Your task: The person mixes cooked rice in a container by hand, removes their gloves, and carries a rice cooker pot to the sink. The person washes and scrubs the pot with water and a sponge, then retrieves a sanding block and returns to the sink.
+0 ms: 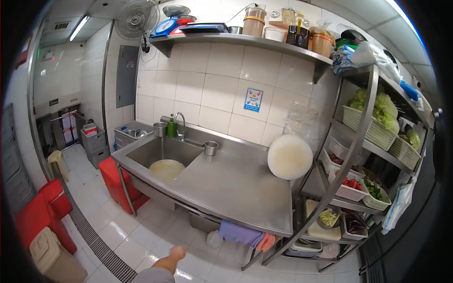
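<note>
My left hand point(177, 254) reaches in at the bottom, from a grey sleeve, over the tiled floor in front of the metal counter. It looks rounded and its fingers cannot be made out; no object shows at it. My right hand is out of view. Beyond stands the steel counter point(236, 181) with a sink point(163, 150) holding cloudy water. A green soap bottle point(171, 128) and a metal cup point(160, 129) are by the faucet point(180, 126). Another metal cup point(211, 148) sits right of the sink. A round white board point(290, 157) leans on the wall.
A metal rack point(361, 137) with vegetable baskets stands at the right. Purple cloth point(240, 233) hangs under the counter's front edge. Red bins point(45, 221), a beige bin point(56, 257) and a floor drain point(101, 243) are at the left. A wall shelf point(226, 38) holds scales and containers.
</note>
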Tool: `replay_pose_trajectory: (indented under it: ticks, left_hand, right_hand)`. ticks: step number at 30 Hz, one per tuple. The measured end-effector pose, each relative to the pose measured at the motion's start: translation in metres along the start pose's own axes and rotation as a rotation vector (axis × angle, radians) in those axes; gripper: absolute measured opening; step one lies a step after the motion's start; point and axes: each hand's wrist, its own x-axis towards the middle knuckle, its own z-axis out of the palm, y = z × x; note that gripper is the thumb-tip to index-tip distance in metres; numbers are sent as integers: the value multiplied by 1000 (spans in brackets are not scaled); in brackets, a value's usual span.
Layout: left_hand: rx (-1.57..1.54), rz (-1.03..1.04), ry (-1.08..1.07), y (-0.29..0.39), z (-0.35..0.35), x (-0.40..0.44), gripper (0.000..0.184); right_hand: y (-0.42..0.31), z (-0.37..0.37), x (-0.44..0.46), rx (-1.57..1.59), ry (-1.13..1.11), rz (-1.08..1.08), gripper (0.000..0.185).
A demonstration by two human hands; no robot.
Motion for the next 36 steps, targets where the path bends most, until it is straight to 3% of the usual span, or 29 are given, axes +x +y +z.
replay_pose_trajectory:
  ticks: [1,5,7,10,12,14,15,17,19,20,21,22,24,25,26,27,28,29,30,31,32,34,36]
  left_hand:
    - [-3,-167,-2,-9,-15,-24,27]
    - [78,-401,-66,-155,103,-34,24]
    - [-331,-848,166,-139,76,-76,23]
    - [-325,-693,-225,-163,79,-55,16]
    - [-245,-594,-364,-141,80,-15,17]
    - [-150,-465,-418,-86,90,37,22]
    - [-90,-355,-414,-48,101,68,25]
    - [107,-38,-422,58,128,118,28]
    - [729,1120,-11,176,145,142,22]
    - [960,1147,-196,244,171,160,28]
    - [488,841,-226,315,183,143,33]
    - [100,1238,223,360,224,145,35]
    - [2,867,-211,499,187,36,29]
    - [-182,1036,-144,534,213,19,25]
    - [-341,1217,-80,569,236,0,22]
    - [-380,1113,-155,599,231,-51,20]
    - [-409,1006,-236,627,217,-108,20]
    - [-371,1083,-235,641,266,-93,28]
    - [-471,1073,-248,651,269,-131,24]
    - [-228,946,-478,659,333,-86,16]
    - [-127,844,-685,662,339,-99,19]
    - [76,755,-715,684,354,-129,18]
    - [183,713,-713,719,376,-168,17]
  right_hand:
    - [20,3,2,-21,-11,36,25]
    - [130,-5,-42,-57,-1,325,24]
    - [209,-11,-96,-62,31,509,24]
    - [312,-4,-218,-76,95,735,24]
    - [361,10,-305,-84,188,845,24]
    - [358,22,-374,91,438,1028,29]
    - [330,27,-398,245,702,1100,28]
    - [293,36,-449,525,1044,1226,26]
    - [308,72,-511,541,958,1404,26]
    - [312,87,-538,542,896,1481,25]
    - [319,105,-561,653,889,1596,26]
    - [321,121,-580,765,869,1709,27]
    - [323,158,-614,677,773,1745,28]
    - [327,163,-625,638,736,1759,28]
    - [321,145,-616,694,985,1842,28]
    - [316,129,-615,740,1238,1918,29]
    - [390,175,-624,697,1352,1907,35]
    - [390,142,-635,1289,1752,1545,40]
    - [431,141,-634,828,1753,1580,43]
    - [392,66,-625,456,1357,1748,46]
    - [391,17,-618,590,1597,1583,44]
    - [408,-65,-626,684,1519,1409,32]
    - [468,-105,-642,341,1387,1334,29]
